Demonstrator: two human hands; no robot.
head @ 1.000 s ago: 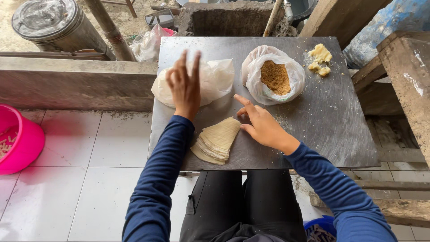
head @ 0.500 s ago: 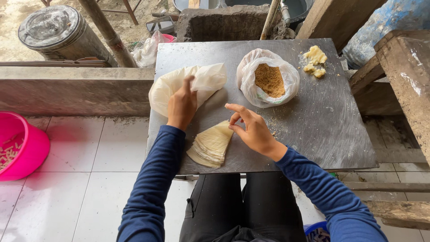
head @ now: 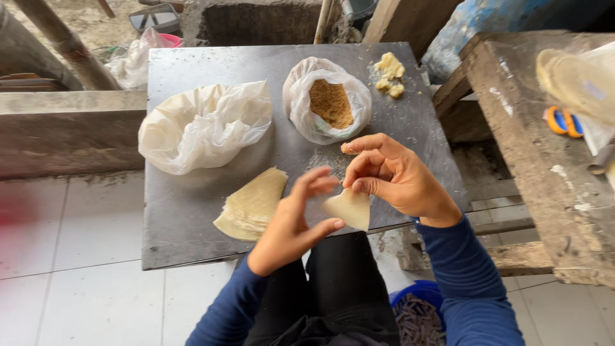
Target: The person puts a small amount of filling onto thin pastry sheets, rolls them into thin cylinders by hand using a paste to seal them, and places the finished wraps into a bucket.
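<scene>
Both hands hold one pale triangular wrapper above the near edge of the dark tabletop: the left hand pinches its lower corner, the right hand closes its fingers on the top edge. Beside it lies a wrapper stack; behind sit a crumpled white bag and an open clear bag of brown filling.

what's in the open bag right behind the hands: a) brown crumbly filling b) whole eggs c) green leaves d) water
a: the small clear bag on the grey board holds a brown crumbly filling, just beyond the right hand and left hand that pinch a folded wrapper.
</scene>
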